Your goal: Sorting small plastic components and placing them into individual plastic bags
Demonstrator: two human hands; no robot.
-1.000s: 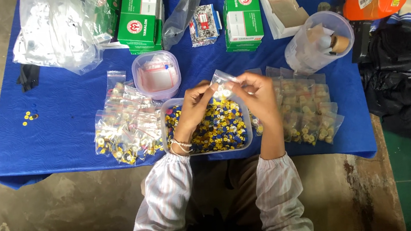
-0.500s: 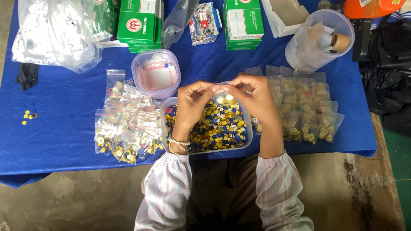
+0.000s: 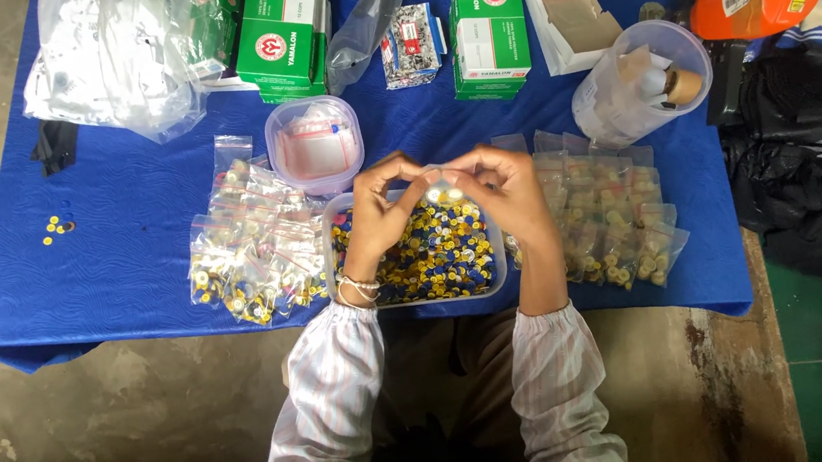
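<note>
Your left hand (image 3: 384,213) and right hand (image 3: 503,192) have drawn closer together, fingers pinching a small clear bag (image 3: 442,190) of buttons just above the tray (image 3: 413,251) on the worktop (image 3: 132,258) — it looks like you're sealing it.

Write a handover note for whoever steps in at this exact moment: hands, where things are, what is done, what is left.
Left hand and right hand: together pinching one small clear bag with a few pieces in it, above the tray.
Clear tray: at the near edge of the blue table, still heaped with yellow and blue buttons.
Done: filled bags are piled left and right of the tray.
Left: the held bag looks unfinished; empty bags wait in the round tub.
</note>
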